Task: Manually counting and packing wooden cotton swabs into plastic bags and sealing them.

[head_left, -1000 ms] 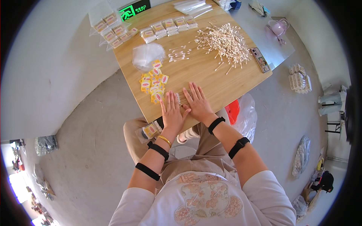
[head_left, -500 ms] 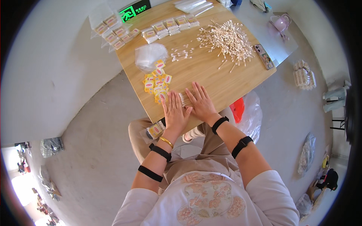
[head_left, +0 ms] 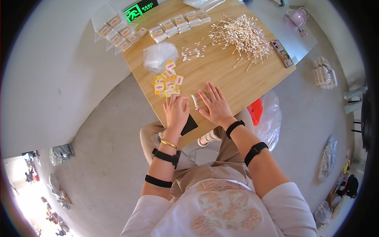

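Near the left edge of the table point(head_left: 237, 83) lie yellow labels point(head_left: 169, 83) (some show a red oval mark). The left hand point(head_left: 177, 113) is half curled at their near side; whether it grips one is unclear. Next, a row of cotton swabs point(head_left: 197, 101) lies partly under the flat, spread right hand point(head_left: 216, 106). The table stretches bare from there to the loose swab heap point(head_left: 245, 37) and a phone point(head_left: 282, 53) by the right edge.
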`<act>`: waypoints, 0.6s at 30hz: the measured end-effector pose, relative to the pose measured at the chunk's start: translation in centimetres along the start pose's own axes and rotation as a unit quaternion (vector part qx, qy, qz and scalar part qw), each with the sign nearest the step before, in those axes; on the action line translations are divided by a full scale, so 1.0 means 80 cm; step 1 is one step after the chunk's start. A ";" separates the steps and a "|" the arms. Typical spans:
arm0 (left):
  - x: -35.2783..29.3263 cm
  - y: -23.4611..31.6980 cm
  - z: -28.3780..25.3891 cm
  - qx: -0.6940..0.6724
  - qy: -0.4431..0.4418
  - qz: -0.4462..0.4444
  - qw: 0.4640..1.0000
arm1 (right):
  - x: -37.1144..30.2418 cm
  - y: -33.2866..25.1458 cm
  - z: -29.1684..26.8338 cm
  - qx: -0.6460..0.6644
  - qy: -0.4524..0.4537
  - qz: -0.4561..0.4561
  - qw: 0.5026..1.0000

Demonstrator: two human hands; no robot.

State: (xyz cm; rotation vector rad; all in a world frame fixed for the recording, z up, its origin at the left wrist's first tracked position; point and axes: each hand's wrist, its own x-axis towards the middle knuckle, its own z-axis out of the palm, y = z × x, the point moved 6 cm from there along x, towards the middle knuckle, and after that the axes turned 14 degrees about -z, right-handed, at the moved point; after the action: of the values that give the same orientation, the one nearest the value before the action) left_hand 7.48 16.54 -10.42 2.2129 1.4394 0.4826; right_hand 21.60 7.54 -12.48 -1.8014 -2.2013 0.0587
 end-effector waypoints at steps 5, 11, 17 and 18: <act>0.019 0.001 0.008 0.042 0.000 0.014 0.999 | 0.002 -0.001 -0.003 0.010 -0.006 0.008 1.000; 0.038 0.001 0.023 0.024 -0.050 0.009 0.998 | 0.001 0.001 -0.003 0.018 -0.011 0.012 1.000; 0.040 -0.001 0.027 0.020 -0.058 0.006 0.998 | 0.002 0.001 -0.005 0.014 -0.005 0.014 1.000; 0.039 -0.002 0.027 0.016 -0.058 0.001 0.998 | 0.002 0.001 -0.005 0.013 -0.007 0.014 1.000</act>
State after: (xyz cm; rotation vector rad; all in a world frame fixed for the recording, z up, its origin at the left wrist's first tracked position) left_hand 9.73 19.07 -12.17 2.2287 1.3923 0.3284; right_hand 21.71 7.64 -12.08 -1.8229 -2.1743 0.1057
